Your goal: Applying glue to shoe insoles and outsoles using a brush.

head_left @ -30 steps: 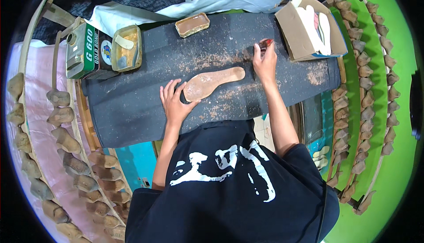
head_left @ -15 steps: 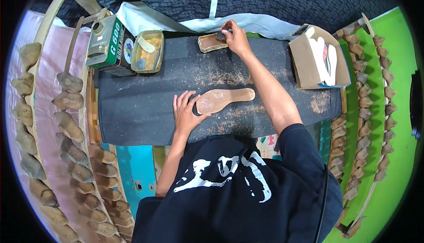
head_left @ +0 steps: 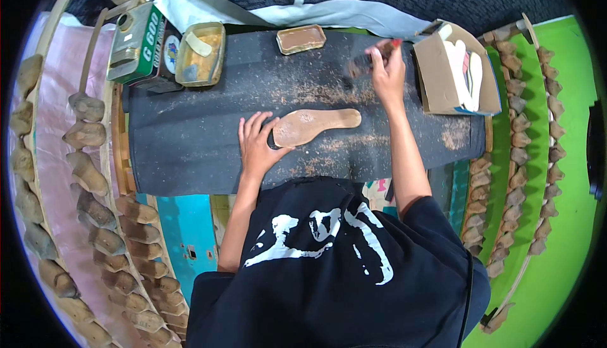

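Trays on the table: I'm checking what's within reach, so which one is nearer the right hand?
The brown-filled tray, near the back edge of the table; the yellowish tray stands farther left, beside the can.

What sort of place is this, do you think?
Probably a small shoemaking workshop: rows of foot-shaped forms stand along both sides, a sole-shaped piece lies on the dark work table, and a cardboard box holds pale insole-like pieces.
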{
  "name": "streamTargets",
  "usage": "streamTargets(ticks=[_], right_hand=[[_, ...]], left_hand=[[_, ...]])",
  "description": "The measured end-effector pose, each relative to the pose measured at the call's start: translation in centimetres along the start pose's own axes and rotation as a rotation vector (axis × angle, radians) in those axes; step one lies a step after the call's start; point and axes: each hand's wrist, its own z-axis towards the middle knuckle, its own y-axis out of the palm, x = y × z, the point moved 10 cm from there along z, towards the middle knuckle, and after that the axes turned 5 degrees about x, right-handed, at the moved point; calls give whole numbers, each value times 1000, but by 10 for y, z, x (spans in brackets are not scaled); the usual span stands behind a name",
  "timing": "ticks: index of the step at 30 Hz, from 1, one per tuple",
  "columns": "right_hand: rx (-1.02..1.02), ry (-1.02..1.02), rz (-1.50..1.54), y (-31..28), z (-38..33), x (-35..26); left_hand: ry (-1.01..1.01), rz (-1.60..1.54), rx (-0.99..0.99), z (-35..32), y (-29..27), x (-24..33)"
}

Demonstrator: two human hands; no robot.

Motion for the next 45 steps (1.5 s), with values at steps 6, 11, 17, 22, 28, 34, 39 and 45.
streamTargets(ticks=[6, 11, 17, 22, 28, 34, 39, 45], right_hand=[[-113, 59, -216, -43, -113, 37], [88, 72, -288, -76, -117, 37], [-245, -222, -708, 3, -161, 4], [-381, -480, -432, 94, -195, -65], [-161, 7, -160, 51, -157, -5], [-34, -82, -447, -4, -131, 4], [-238, -289, -229, 95, -157, -53], [-219, 52, -208, 107, -119, -13]], left_hand=[[10, 3, -23, 0, 5, 0], [16, 19, -12, -3, 5, 1], [36, 24, 10, -2, 8, 4], [13, 28, 7, -6, 9, -4], [33, 11, 31, -6, 8, -3], [9, 27, 3, -4, 3, 1], [14, 5, 17, -3, 6, 0], [3, 10, 27, -6, 3, -3]])
